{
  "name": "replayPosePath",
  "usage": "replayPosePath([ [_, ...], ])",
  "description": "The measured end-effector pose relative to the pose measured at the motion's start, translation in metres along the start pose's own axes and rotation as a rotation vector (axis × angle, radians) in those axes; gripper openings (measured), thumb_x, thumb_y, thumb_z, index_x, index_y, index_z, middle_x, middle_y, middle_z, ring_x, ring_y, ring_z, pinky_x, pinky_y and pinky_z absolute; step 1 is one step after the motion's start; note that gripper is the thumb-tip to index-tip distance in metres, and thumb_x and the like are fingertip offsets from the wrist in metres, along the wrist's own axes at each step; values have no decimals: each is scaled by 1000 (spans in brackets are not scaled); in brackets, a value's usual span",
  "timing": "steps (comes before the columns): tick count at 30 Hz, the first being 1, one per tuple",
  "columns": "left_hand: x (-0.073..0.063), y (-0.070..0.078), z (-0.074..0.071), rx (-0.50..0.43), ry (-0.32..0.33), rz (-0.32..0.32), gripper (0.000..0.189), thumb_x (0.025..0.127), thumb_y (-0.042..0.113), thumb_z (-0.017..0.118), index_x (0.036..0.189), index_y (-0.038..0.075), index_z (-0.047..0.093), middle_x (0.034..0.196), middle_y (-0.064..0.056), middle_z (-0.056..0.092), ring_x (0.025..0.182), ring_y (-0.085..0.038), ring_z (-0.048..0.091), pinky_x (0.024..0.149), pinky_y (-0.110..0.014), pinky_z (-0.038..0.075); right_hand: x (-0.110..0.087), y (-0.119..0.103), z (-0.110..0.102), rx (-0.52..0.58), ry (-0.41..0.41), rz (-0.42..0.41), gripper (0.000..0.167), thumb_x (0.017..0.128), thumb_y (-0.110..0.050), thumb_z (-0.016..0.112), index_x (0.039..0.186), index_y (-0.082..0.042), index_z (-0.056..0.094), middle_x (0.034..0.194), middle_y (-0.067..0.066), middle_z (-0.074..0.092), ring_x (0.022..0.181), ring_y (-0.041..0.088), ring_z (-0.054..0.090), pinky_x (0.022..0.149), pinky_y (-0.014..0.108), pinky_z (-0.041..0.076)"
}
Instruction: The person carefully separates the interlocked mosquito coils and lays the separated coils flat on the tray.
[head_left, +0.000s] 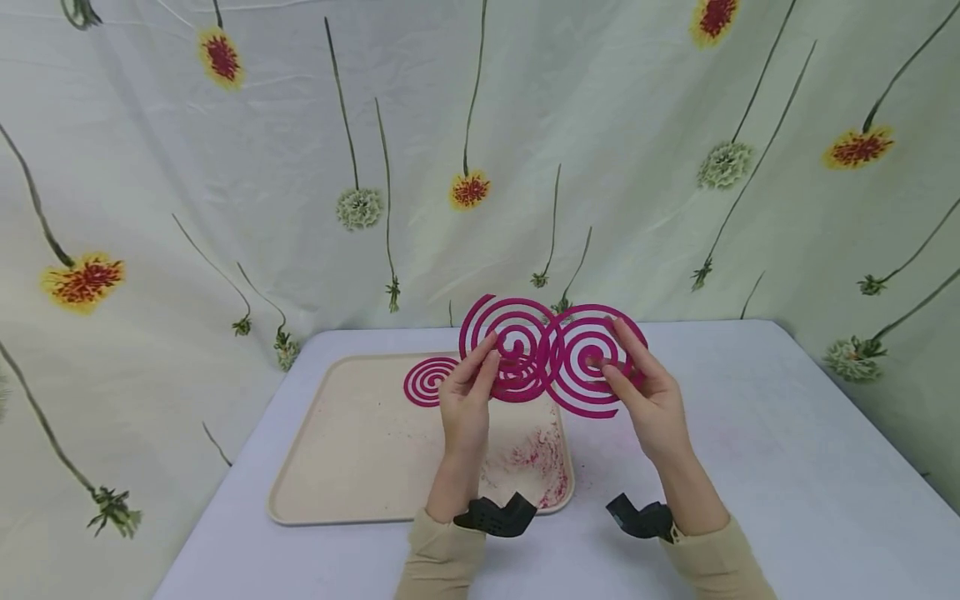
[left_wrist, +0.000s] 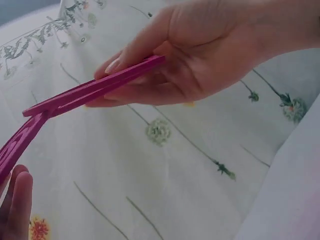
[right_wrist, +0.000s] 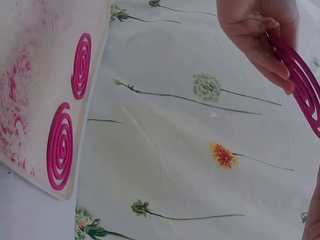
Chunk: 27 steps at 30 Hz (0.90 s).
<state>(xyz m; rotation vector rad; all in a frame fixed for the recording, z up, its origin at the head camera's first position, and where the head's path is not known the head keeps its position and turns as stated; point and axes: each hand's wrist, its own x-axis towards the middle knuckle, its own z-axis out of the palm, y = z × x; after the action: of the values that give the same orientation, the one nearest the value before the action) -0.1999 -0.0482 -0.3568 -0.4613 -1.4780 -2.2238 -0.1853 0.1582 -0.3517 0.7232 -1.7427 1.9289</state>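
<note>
Both hands are raised above the table, each with a magenta spiral mosquito coil. My left hand (head_left: 467, 408) pinches the left coil (head_left: 517, 347) between thumb and fingers near its lower left side. The right coil (head_left: 589, 350) is gripped by my right hand (head_left: 656, 408) at its right side, with the thumb on the near face. In the head view the inner edges of the two coils overlap. The left wrist view shows the left coil (left_wrist: 95, 89) nearly edge-on, meeting the other coil (left_wrist: 22, 142) at an angle.
A beige tray (head_left: 345, 467) lies on the white table (head_left: 757, 450), with magenta crumbs at its right end. Two more coils lie in it, one (right_wrist: 81, 67) beside the other (right_wrist: 61, 147). A flowered cloth (head_left: 600, 108) hangs behind the table.
</note>
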Motion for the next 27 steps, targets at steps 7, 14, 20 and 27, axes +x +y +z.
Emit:
replayPosePath([
  [7, -7, -8, 15, -40, 118, 43, 42, 90, 6, 62, 129, -5, 52, 116, -12, 59, 91, -14, 58, 81, -23, 52, -6, 10, 26, 31, 69, -123, 69, 88, 16, 48, 149, -7, 23, 151, 12, 27, 124, 18, 47, 88, 27, 48],
  [14, -7, -15, 18, -52, 231, 30, 44, 86, 8, 67, 129, 3, 55, 108, -11, 55, 88, -15, 58, 82, -28, 53, -14, 20, 45, 4, 55, -174, 71, 88, 17, 47, 149, -6, 20, 151, 7, 27, 126, 20, 45, 92, 27, 45],
  [20, -1, -14, 8, -57, 110, 75, 48, 86, -2, 64, 130, -4, 45, 119, -19, 49, 102, -19, 59, 83, -32, 52, -9, 17, 28, -41, 52, -95, 64, 83, 17, 56, 142, -1, 37, 137, 5, 47, 115, 15, 53, 83, 26, 50],
  [27, 7, -5, -16, 163, -234, 188, 46, 80, -9, 67, 124, -6, 53, 118, -24, 57, 100, -19, 60, 78, -29, 55, -1, 1, -10, -275, -138, 94, 56, 82, 6, 67, 134, -5, 50, 119, 5, 58, 94, 11, 61, 71, 25, 55],
])
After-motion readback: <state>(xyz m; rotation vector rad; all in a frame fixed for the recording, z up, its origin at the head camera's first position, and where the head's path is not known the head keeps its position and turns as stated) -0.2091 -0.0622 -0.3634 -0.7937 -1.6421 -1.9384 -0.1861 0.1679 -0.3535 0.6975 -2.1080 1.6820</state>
